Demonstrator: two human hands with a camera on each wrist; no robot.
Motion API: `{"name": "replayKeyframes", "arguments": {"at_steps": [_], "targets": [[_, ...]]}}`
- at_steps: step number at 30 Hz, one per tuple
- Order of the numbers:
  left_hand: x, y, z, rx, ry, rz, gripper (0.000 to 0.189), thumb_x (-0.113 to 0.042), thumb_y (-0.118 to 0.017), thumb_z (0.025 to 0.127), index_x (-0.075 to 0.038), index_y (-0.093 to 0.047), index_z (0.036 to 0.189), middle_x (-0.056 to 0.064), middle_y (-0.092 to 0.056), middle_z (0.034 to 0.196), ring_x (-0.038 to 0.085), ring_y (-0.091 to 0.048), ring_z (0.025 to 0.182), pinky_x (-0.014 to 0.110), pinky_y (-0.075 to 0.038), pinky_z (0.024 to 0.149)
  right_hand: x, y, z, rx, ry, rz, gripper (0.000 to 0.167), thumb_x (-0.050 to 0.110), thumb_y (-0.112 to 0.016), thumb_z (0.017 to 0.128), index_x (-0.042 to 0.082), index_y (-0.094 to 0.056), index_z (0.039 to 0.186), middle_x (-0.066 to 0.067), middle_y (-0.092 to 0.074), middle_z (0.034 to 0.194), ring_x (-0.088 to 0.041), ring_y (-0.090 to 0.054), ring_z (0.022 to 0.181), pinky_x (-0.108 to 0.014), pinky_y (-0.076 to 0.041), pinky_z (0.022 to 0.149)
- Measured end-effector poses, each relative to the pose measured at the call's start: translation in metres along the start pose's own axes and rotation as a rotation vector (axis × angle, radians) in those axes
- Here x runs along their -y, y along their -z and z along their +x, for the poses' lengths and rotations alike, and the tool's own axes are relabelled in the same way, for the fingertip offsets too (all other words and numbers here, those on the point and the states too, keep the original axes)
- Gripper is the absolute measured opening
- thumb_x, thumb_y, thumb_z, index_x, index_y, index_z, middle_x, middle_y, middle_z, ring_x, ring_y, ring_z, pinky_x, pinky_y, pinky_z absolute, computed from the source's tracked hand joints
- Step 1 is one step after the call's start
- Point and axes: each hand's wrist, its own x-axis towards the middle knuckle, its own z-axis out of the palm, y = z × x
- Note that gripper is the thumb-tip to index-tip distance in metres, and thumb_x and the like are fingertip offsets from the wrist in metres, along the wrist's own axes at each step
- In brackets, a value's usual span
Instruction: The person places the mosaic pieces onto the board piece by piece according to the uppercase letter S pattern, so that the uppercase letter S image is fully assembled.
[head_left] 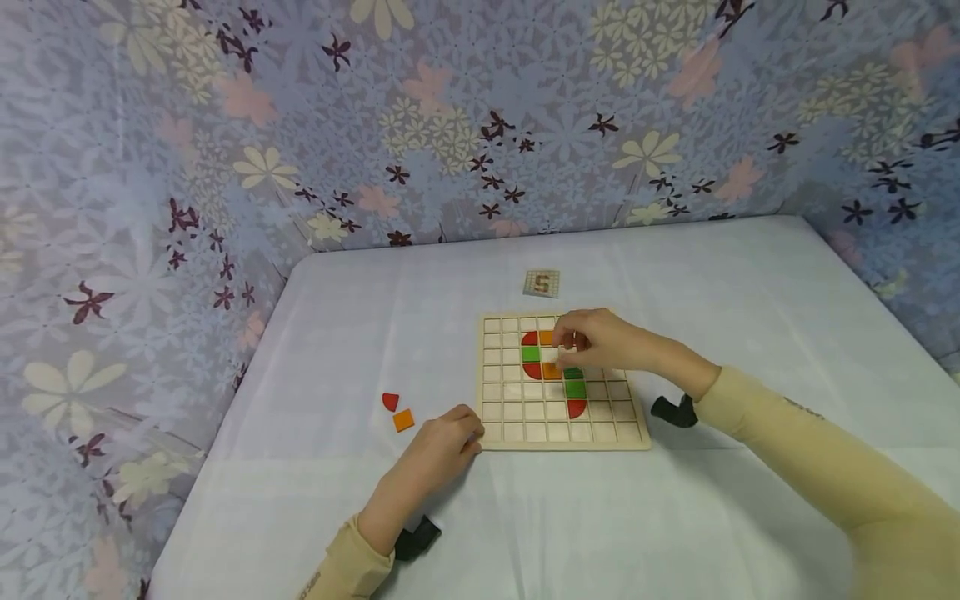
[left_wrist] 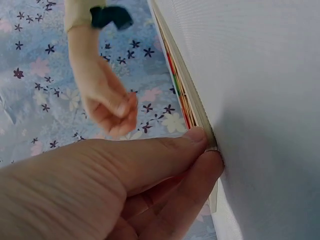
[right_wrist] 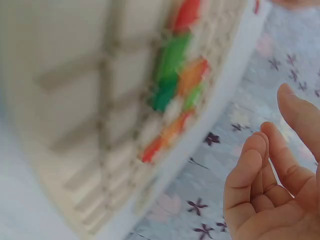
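A pale gridded board (head_left: pixel 562 446) lies on the white-covered table. Red quarter-rounds (head_left: pixel 577 408), orange squares (head_left: pixel 552 372) and green squares (head_left: pixel 531 354) sit in some of its cells. At the board's near left corner, my left hand (head_left: pixel 446 442) pinches the edge between thumb (left_wrist: pixel 182 145) and forefinger. My right hand (head_left: pixel 603 337) hovers over the upper part of the board, hiding several cells. Its fingers (right_wrist: pixel 245 175) are loosely bent, and nothing shows between them in the right wrist view. The board looks blurred there.
A loose red quarter-round (head_left: pixel 391 402) and an orange square (head_left: pixel 403 419) lie left of the board. Beyond the board is a small card (head_left: pixel 542 283) with a grid and a brown, 5-like figure. Black devices sit at both wrists. Flowered cloth (head_left: pixel 450 125) hangs behind the table.
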Motion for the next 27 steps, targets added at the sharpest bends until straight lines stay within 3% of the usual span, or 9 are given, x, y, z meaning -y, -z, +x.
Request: {"name": "replayKeyframes", "arguments": {"at_steps": [8, 13, 18, 27], "targets": [[0.002, -0.009, -0.004, 0.008, -0.003, 0.049, 0.010, -0.005, -0.073, 0.081, -0.004, -0.066, 0.088, 0.002, -0.057, 0.089, 0.016, -0.060, 0.070, 0.024, -0.049, 0.064, -0.001, 0.009, 0.045, -0.009, 0.066, -0.012, 0.018, 0.016, -0.072, 0.085, 0.007, -0.063, 0.097, 0.001, -0.059, 0.084, -0.013, -0.054, 0.070, -0.031, -0.047, 0.064], [0.001, -0.014, -0.006, -0.017, -0.013, 0.072, 0.007, -0.004, -0.073, 0.081, -0.007, -0.067, 0.085, -0.001, -0.056, 0.083, 0.013, -0.059, 0.067, 0.021, -0.048, 0.062, -0.004, 0.000, 0.073, 0.002, 0.033, 0.065, 0.019, 0.019, -0.072, 0.085, 0.009, -0.063, 0.098, 0.000, -0.058, 0.087, -0.015, -0.055, 0.075, -0.032, -0.047, 0.069], [-0.001, -0.017, -0.007, -0.042, -0.031, 0.094, 0.011, -0.001, -0.069, 0.082, -0.011, -0.068, 0.079, -0.005, -0.055, 0.078, 0.009, -0.055, 0.064, 0.019, -0.044, 0.058, -0.001, -0.016, 0.098, 0.051, 0.015, 0.139, 0.021, 0.021, -0.071, 0.086, 0.008, -0.063, 0.100, -0.001, -0.060, 0.088, -0.017, -0.057, 0.077, -0.034, -0.047, 0.071], [-0.001, -0.021, -0.010, -0.016, -0.059, 0.228, 0.008, -0.009, -0.071, 0.083, -0.014, -0.072, 0.077, -0.005, -0.055, 0.072, 0.009, -0.059, 0.064, 0.018, -0.046, 0.057, 0.009, -0.064, 0.146, 0.182, 0.111, 0.166, 0.022, 0.012, -0.072, 0.084, 0.001, -0.063, 0.102, 0.000, -0.059, 0.085, -0.016, -0.056, 0.073, -0.031, -0.046, 0.068]]}}
